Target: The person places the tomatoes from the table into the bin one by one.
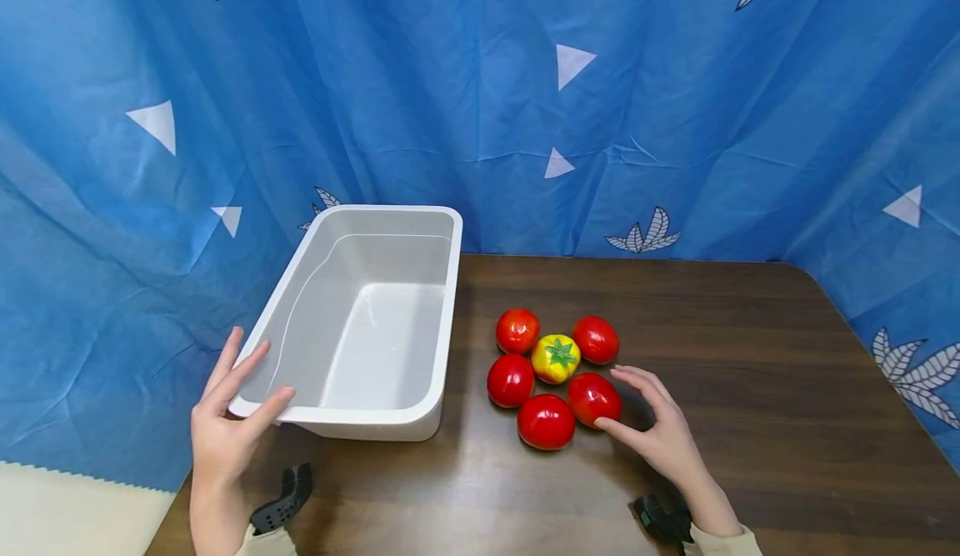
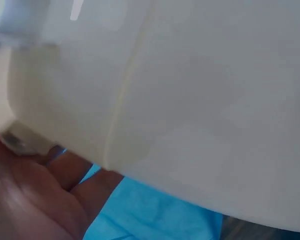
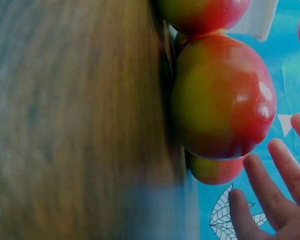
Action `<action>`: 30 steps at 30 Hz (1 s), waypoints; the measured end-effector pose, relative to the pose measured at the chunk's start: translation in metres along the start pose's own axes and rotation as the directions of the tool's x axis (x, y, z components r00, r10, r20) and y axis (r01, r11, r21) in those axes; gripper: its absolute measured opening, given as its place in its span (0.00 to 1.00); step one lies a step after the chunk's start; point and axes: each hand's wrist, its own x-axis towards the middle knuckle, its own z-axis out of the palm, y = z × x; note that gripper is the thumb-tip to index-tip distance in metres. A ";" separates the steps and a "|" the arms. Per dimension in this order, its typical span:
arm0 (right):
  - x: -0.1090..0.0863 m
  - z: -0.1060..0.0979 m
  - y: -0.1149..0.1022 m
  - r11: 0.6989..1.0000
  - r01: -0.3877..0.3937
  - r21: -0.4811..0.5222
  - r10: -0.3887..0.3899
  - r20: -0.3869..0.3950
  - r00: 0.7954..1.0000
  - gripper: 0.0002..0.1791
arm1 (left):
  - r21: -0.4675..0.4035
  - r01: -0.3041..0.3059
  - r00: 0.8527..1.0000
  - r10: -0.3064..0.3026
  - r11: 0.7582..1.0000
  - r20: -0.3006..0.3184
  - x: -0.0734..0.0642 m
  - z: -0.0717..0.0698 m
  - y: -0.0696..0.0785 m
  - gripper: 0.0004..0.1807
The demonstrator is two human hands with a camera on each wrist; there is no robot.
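Observation:
My left hand [image 1: 232, 431] is at the near left corner of a white plastic bin [image 1: 431, 410], fingers spread and touching its rim. In the left wrist view the bin's pale wall [image 2: 200, 110] fills most of the picture, with the palm [image 2: 35, 200] beside its edge. My right hand [image 1: 660, 431] is beside a glossy red tomato [image 1: 594, 399], thumb and fingers parted around its right side without gripping it. From the right wrist view, this tomato [image 3: 225, 95] appears yellow-green toward the table, and the fingers [image 3: 262, 190] look extended.
More red tomatoes [image 1: 546, 422] cluster on the dark wooden table [image 1: 750, 356], around a yellow one [image 1: 556, 359] with a green star-shaped calyx. The bin stands left of them. A blue patterned curtain [image 1: 510, 122] hangs behind and along both sides.

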 end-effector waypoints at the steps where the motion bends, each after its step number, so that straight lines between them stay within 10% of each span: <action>1: 0.000 0.001 0.007 1.000 -0.013 -0.005 0.013 0.014 1.000 0.36 | -0.021 0.009 1.000 -0.009 1.000 0.014 0.000 -0.001 -0.001 0.35; 11: -0.003 0.005 0.019 1.000 -0.028 0.006 0.028 0.084 0.996 0.38 | -0.218 0.074 0.990 -0.046 0.973 0.132 0.003 -0.010 0.001 0.36; 30: -0.006 0.009 0.023 0.997 -0.074 -0.003 0.074 0.159 0.985 0.43 | -0.142 0.110 0.981 -0.085 0.984 0.172 0.002 -0.012 0.002 0.37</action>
